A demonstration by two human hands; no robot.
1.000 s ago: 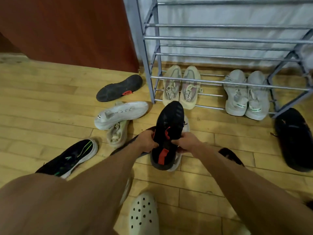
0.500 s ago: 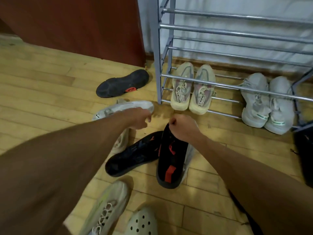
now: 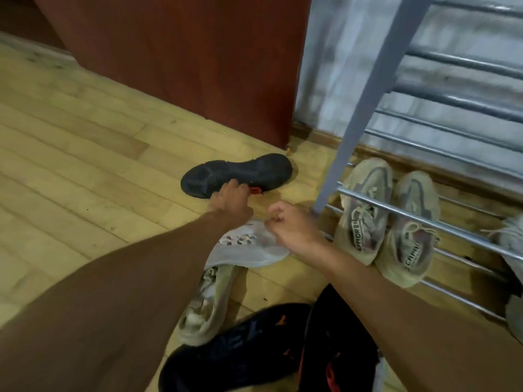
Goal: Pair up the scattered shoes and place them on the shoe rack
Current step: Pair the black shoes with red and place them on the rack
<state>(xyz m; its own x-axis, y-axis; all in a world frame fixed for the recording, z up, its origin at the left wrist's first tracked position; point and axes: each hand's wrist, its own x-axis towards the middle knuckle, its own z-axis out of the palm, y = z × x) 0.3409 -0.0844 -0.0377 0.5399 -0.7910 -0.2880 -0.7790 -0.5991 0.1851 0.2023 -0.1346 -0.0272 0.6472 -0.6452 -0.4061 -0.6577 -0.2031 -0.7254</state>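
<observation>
This looks like a home, near the way in. The floor (image 3: pixel 85 154) is made of light wood boards. A metal shoe rack (image 3: pixel 368 114) stands by a grey wall (image 3: pixel 334 66). Worn shoes (image 3: pixel 365 210) sit on its bottom bars, beside a red-brown cupboard (image 3: pixel 184 52).

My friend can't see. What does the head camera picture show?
A person's left hand reaches onto a black shoe lying sole-up on the wooden floor, while the right hand hovers curled and empty nearby. A beige pair sits on the metal shoe rack; more shoes lie scattered below.
</observation>
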